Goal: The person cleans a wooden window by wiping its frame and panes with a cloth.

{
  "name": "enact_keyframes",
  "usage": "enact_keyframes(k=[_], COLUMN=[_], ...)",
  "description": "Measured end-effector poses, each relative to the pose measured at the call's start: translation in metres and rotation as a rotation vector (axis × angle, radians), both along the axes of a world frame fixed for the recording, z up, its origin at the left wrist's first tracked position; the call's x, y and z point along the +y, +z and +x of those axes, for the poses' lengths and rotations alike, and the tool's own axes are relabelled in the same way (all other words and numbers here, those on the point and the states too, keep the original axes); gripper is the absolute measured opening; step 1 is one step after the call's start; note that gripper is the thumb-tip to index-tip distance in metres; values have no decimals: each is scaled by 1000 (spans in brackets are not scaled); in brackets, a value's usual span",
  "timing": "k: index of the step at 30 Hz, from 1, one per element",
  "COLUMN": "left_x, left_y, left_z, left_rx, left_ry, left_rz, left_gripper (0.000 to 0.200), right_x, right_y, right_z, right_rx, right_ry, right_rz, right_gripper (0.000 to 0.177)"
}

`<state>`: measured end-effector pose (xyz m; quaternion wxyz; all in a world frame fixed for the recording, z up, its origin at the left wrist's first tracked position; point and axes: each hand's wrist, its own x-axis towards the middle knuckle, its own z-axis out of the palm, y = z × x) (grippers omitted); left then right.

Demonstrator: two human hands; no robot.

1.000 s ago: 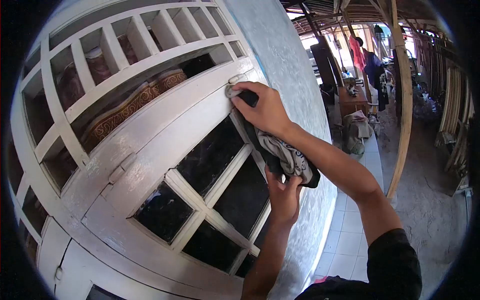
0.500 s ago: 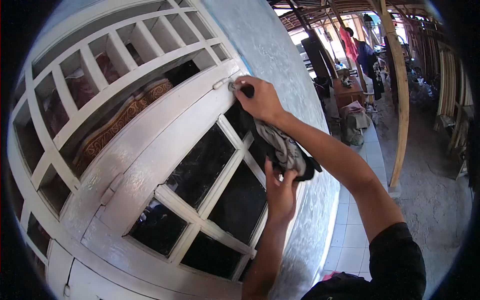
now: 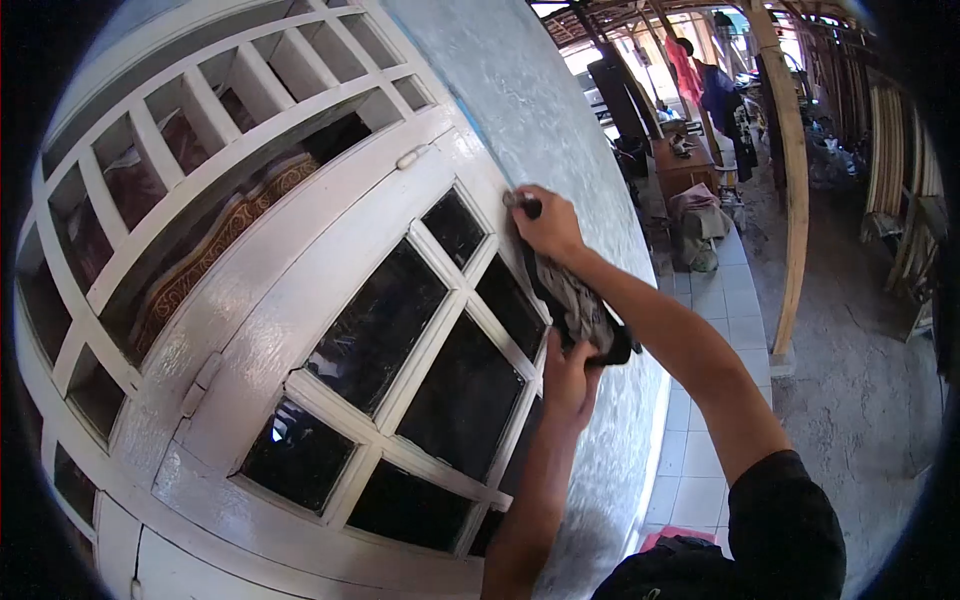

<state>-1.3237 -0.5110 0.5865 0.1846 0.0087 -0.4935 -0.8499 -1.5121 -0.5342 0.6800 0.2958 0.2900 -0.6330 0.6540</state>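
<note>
My right hand (image 3: 548, 225) is closed around a small grey, dark-ended thing (image 3: 513, 200) whose kind I cannot make out. It is up against the right edge of the white window frame (image 3: 470, 150), beside the bluish wall (image 3: 590, 190). Lower down, my left hand (image 3: 573, 380) grips a bunched grey-and-black patterned cloth (image 3: 590, 325). That cloth stretches up behind my right forearm toward the right hand. Beside my hands are the window's dark glass panes (image 3: 460, 385). A white hinge (image 3: 412, 157) sits on the frame to the left of my right hand.
White lattice bars (image 3: 165, 150) stand at left, with brown patterned fabric (image 3: 225, 245) behind them. Right of the wall runs a tiled ledge (image 3: 705, 400). A wooden post (image 3: 790, 190), a brown cabinet (image 3: 683, 165) and hanging clothes (image 3: 720, 95) are farther off.
My right hand has moved from beside the hinge to the right, onto the frame's edge by the wall. My left hand has shifted slightly right with the cloth. The view has shifted slightly.
</note>
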Motion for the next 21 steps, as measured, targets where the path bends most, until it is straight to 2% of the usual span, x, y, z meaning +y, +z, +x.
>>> enact_keyframes(k=[2, 5, 7, 8, 10, 12, 14, 16, 19, 20, 21], left_x=[8, 4, 3, 3, -1, -13, -19, -12, -10, 1, 11], left_y=[-7, 7, 41, 54, 86, 104, 96, 66, -15, -39, -62], left_z=[2, -4, -7, -11, -16, -18, -17, -11, -1, 4, 13], left_rx=[10, 24, 31, 169, 251, 266, 202, 137, -16, -40, -82], left_ry=[11, -3, 36, 23, 32, -37, -36, -1, -9, -14, 37], left_rz=[-18, -26, -91, -53, -49, -118, -115, -84, -65, 14, -22], left_gripper=[61, 62, 60, 55, 50, 49, 51, 50, 57, 59, 60], right_x=[6, -1, -3, 0, -15, -13, -11, -3, -2, -3, 0], right_y=[-9, 10, 50, 77, 114, 130, 113, 77, -19, -56, -88], right_z=[5, -8, -11, -6, -22, -27, -24, -17, -15, -14, -5], right_rx=[-65, 3, 2, 31, 108, 70, 66, 107, 102, 36, -42], right_ry=[64, 56, 99, 81, 40, 53, 47, 53, 13, 58, 90], right_rz=[9, 24, -23, -26, -80, -67, -57, -56, -14, -3, 15], right_gripper=[28, 28, 28, 31, 33, 32, 31, 29, 33, 33, 32])
